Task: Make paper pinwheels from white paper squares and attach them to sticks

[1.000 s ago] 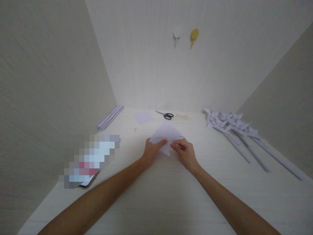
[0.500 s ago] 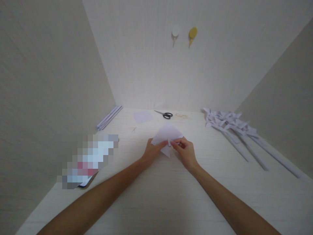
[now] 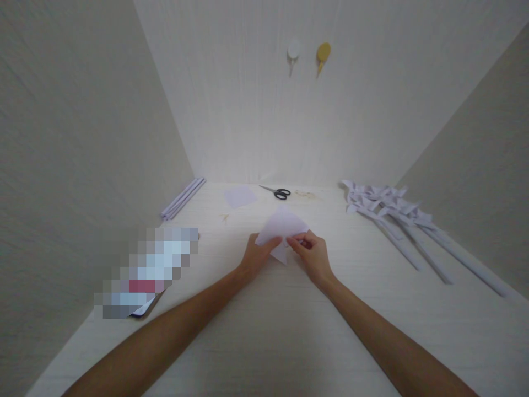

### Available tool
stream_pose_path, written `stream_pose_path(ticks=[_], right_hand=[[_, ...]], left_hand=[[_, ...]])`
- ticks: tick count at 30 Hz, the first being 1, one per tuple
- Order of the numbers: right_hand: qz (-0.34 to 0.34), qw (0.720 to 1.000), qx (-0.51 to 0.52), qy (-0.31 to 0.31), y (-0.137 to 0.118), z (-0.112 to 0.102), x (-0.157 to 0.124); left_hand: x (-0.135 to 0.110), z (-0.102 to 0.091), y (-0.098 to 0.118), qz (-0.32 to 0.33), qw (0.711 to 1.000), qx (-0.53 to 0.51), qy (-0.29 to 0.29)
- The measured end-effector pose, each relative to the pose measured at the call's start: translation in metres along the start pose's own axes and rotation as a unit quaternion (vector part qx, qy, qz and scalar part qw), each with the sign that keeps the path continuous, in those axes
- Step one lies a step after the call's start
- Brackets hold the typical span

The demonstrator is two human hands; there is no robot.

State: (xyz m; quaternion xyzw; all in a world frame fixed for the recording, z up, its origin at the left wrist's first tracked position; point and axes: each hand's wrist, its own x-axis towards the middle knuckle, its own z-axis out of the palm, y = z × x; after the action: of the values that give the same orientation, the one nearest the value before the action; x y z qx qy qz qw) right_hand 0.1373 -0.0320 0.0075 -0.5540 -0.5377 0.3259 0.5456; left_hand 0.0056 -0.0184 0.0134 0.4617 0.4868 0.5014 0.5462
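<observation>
Between my hands, over the middle of the table, is a pale lilac-white sheet of paper (image 3: 284, 220) with folded or cut flaps. My left hand (image 3: 259, 255) grips its left side, thumb lying across the front near the centre. With thumb and fingers pinched together, my right hand (image 3: 309, 249) holds the paper's right side close to the centre. The fingers behind the sheet are hidden, and the small detail between the two thumbs is too fine to make out.
Black-handled scissors (image 3: 281, 193) and a flat paper square (image 3: 240, 196) lie near the back wall. Paper pinwheels (image 3: 384, 204) on rolled sticks are at right. Rolled paper sticks (image 3: 183, 198) and a blurred phone (image 3: 152, 275) are at left. Small tan bits (image 3: 305, 194) lie behind.
My thumbs have shifted slightly at the paper's centre, and the small flap between them now shows less. The whole view has moved a little; the other things lie as before.
</observation>
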Motion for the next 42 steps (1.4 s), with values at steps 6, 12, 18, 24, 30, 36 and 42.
stream_pose_path(ticks=[6, 12, 18, 24, 30, 36, 42], right_hand=[[0.009, 1.000, 0.008, 0.006, -0.0035, 0.0002, -0.0009], [0.009, 1.000, 0.009, 0.005, -0.0027, 0.0006, -0.0009], [0.008, 1.000, 0.003, 0.006, -0.0017, 0.0010, -0.0013], [0.008, 1.000, -0.001, 0.008, 0.0003, 0.0011, -0.0013], [0.004, 1.000, 0.005, 0.013, -0.0020, 0.0011, -0.0020], [0.021, 1.000, 0.004, 0.009, -0.0034, 0.0012, -0.0024], [0.019, 1.000, 0.004, 0.006, -0.0027, 0.0012, -0.0024]], left_hand=[[0.0000, -0.0005, -0.0016, -0.001, 1.000, -0.001, -0.015], [-0.0012, -0.0006, 0.0002, -0.003, 1.000, 0.013, -0.007], [-0.0023, -0.0001, 0.0015, 0.022, 0.999, 0.033, -0.014], [-0.0020, 0.0004, 0.0022, 0.019, 0.999, 0.040, -0.020], [-0.0027, 0.0007, 0.0033, 0.027, 0.998, 0.058, -0.009], [-0.0026, 0.0000, 0.0038, 0.028, 0.997, 0.061, -0.023], [-0.0029, -0.0009, 0.0022, 0.041, 0.997, 0.062, -0.026]])
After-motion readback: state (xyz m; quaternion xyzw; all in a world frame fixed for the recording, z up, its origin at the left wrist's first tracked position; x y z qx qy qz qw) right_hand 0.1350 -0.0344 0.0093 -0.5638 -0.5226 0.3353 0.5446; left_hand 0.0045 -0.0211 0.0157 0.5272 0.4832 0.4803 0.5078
